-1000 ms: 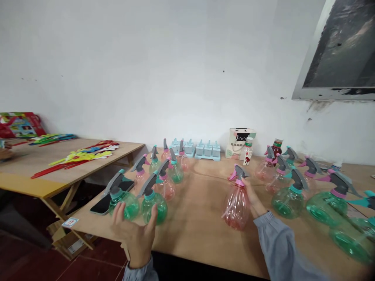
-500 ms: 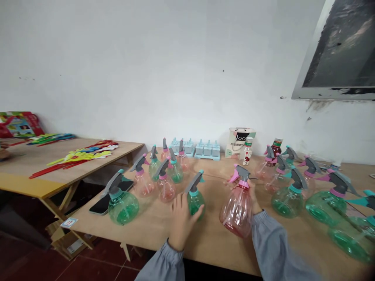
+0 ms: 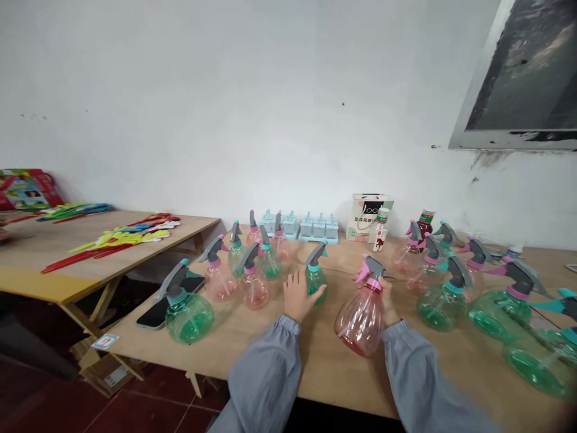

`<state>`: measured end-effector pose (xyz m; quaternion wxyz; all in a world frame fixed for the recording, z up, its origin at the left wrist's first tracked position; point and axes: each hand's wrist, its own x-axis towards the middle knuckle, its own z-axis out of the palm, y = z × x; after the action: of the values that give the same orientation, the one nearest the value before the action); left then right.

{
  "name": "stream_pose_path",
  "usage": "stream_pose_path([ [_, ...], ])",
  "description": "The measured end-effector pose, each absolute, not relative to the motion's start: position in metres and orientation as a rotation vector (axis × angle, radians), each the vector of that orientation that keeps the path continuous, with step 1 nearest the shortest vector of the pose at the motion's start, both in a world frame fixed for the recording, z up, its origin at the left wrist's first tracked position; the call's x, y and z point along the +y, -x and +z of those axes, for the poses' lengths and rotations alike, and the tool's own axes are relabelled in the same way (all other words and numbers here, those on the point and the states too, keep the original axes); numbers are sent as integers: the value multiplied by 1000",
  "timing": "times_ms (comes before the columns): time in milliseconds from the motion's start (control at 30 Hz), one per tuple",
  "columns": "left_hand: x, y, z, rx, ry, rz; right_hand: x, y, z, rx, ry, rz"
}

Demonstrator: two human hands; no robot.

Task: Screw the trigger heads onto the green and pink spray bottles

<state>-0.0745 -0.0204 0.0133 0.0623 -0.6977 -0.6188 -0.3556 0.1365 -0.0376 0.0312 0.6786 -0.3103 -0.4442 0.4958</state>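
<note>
My left hand point(image 3: 298, 296) is wrapped round the body of a small green spray bottle point(image 3: 315, 275) with a grey trigger and teal collar, which stands upright near the middle of the wooden table point(image 3: 311, 361). My right hand point(image 3: 387, 302) grips a pink spray bottle point(image 3: 360, 316) from behind, near its pink collar; the bottle tilts to the left just above the table. Both arms wear grey sleeves.
Several pink and green spray bottles stand in a cluster at the left point(image 3: 243, 270) and more at the right point(image 3: 455, 288). A dark phone point(image 3: 155, 313) lies by the table's left edge. Blue ice moulds point(image 3: 315, 228), a small box point(image 3: 367, 216) and small bottles stand by the wall. A second table point(image 3: 67, 264) holds coloured plastic items.
My left hand has carried the green bottle from the front left cluster to the table's middle and further back. My right hand has tilted the pink bottle and drawn it slightly left.
</note>
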Motion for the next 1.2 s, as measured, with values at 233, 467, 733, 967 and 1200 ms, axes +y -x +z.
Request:
stream_pose_path([
  [233, -20, 75, 14, -1877, 2126, -1094, -39, -137, 38, -910, 740, 1159],
  [467, -23, 75, 18, -1906, 2136, -1065, -44, -133, 42, -871, 833, 1008],
  [733, -24, 73, 18, -1870, 2137, -1068, -124, -202, 43, -787, 1025, 451],
  [967, -21, 73, 14, -1837, 2127, -1091, -181, -273, 29, -818, 1369, 26],
  [1200, -15, 73, 5, -1778, 2107, -1271, -157, -299, 9, -924, 1445, -121],
])
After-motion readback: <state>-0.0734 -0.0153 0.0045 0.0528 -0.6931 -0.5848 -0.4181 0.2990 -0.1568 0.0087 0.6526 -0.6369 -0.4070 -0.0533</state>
